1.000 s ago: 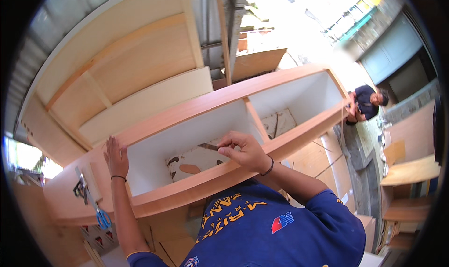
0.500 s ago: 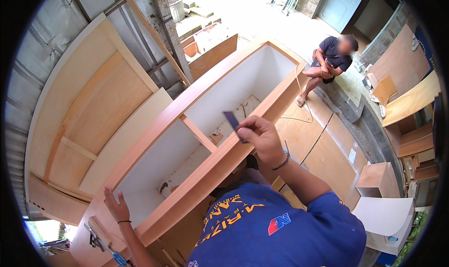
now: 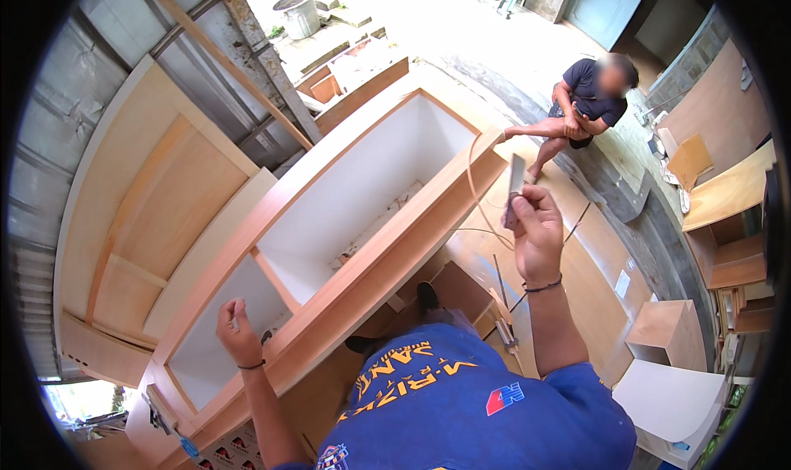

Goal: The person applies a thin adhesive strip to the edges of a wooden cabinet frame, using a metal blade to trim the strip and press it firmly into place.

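A long wooden cabinet frame (image 3: 362, 268) with white inner panels lies across the view in front of me. My right hand (image 3: 540, 243) is raised beyond its right-hand edge, closed on a flat scraper-like blade (image 3: 517, 173). This is pale grey toward the tip and dark where my fingers grip it. Over the cabinet's near left compartment hovers my left hand (image 3: 237, 335), its fingers curled in and nothing visible in them. A thin pale hose (image 3: 472, 173) loops off the cabinet's far right corner, close to the blade.
A person (image 3: 589, 107) sits beyond the cabinet's far right end, one foot at its corner. Large curved panels (image 3: 156, 215) lean at left. Blue-handled scissors (image 3: 185, 445) lie on the near left end. A box (image 3: 667, 334) and white sheet (image 3: 667, 408) stand at right.
My right hand has moved right, off the cabinet, turning the blade upright. My left hand has lifted from the near left rim, moved right and curled its fingers. My view has shifted.
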A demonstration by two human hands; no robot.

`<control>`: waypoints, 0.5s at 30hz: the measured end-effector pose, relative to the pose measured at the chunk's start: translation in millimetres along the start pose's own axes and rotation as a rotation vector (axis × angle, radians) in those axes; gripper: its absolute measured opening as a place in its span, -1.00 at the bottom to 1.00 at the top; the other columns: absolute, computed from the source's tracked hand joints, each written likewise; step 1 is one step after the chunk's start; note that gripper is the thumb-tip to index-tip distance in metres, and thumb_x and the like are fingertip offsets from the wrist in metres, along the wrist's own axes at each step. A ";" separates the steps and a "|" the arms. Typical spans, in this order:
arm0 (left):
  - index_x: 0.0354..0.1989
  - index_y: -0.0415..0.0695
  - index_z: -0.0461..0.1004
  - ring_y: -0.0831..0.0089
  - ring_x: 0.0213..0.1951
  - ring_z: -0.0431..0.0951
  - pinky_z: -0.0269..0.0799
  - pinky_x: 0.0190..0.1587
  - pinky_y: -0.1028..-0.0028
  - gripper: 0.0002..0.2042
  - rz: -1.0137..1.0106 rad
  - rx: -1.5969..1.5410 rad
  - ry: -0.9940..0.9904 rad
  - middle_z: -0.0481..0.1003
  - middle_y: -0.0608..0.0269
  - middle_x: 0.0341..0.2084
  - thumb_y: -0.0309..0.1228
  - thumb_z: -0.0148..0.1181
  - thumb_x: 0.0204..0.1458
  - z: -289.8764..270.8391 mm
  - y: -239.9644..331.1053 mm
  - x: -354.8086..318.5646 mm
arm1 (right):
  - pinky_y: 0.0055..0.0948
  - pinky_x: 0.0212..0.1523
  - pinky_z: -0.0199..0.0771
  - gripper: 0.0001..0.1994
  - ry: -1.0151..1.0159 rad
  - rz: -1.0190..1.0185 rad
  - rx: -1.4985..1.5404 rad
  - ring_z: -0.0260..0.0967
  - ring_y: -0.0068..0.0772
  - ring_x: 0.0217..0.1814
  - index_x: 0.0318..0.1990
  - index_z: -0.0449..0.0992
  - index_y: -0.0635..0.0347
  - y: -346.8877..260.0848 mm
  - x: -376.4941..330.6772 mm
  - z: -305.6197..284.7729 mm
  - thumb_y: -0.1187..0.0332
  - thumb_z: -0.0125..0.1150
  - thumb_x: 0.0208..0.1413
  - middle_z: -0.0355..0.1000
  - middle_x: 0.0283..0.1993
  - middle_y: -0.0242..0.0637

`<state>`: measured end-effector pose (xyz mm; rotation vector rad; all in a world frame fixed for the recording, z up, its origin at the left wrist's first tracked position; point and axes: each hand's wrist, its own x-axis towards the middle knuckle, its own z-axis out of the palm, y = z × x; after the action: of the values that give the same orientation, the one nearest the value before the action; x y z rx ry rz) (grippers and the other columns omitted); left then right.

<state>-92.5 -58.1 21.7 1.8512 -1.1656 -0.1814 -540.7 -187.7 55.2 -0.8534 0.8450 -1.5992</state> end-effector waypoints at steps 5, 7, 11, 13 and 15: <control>-0.23 -0.29 0.49 0.19 -0.28 0.53 0.41 -0.15 0.38 -0.87 0.305 -0.008 -0.257 0.52 0.04 -0.36 -0.52 0.14 0.07 75.2 78.8 -2.2 | -0.56 -0.30 0.33 -0.80 0.171 -0.003 -0.078 0.28 -0.61 -0.38 -0.08 0.38 0.24 -20.8 7.0 -51.6 0.54 0.08 0.14 0.39 -0.32 -0.38; -0.19 -0.28 0.49 0.05 -0.18 0.52 0.41 -0.10 0.32 -0.81 0.375 -0.047 -0.408 0.51 -0.05 -0.25 -0.53 0.18 0.01 112.8 103.7 1.7 | -0.56 -0.31 0.32 -0.78 0.206 0.002 -0.101 0.27 -0.61 -0.38 -0.07 0.37 0.24 -25.5 2.9 -63.2 0.55 0.08 0.12 0.38 -0.31 -0.38; -0.10 -0.28 0.47 0.05 -0.04 0.45 0.36 0.02 0.27 -0.71 0.474 -0.043 -0.589 0.47 -0.04 -0.12 -0.41 0.22 0.02 178.1 147.4 10.4 | -0.55 -0.31 0.33 -0.76 0.274 0.029 -0.093 0.26 -0.60 -0.36 -0.05 0.37 0.25 -22.4 -4.8 -68.9 0.55 0.09 0.10 0.37 -0.30 -0.37; -0.08 -0.30 0.46 0.05 0.02 0.42 0.33 0.09 0.24 -0.64 0.560 -0.061 -0.624 0.45 -0.04 -0.07 -0.30 0.22 0.03 211.9 162.9 12.7 | -0.56 -0.30 0.32 -0.76 0.288 0.031 -0.070 0.27 -0.61 -0.34 -0.05 0.36 0.27 -18.5 -10.6 -69.4 0.56 0.09 0.10 0.38 -0.28 -0.36; 0.02 -0.29 0.40 0.05 0.08 0.37 0.28 0.14 0.22 -0.52 0.607 0.004 -0.697 0.38 -0.03 0.06 -0.18 0.20 0.04 246.5 175.5 15.9 | -0.59 -0.29 0.31 -0.76 0.291 0.025 -0.038 0.28 -0.63 -0.31 -0.06 0.36 0.31 -17.3 -16.7 -70.0 0.59 0.08 0.09 0.40 -0.25 -0.34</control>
<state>-330.1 -246.2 17.6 1.3747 -2.1464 -0.4953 -606.9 -162.1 34.2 -0.6421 1.0890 -1.7145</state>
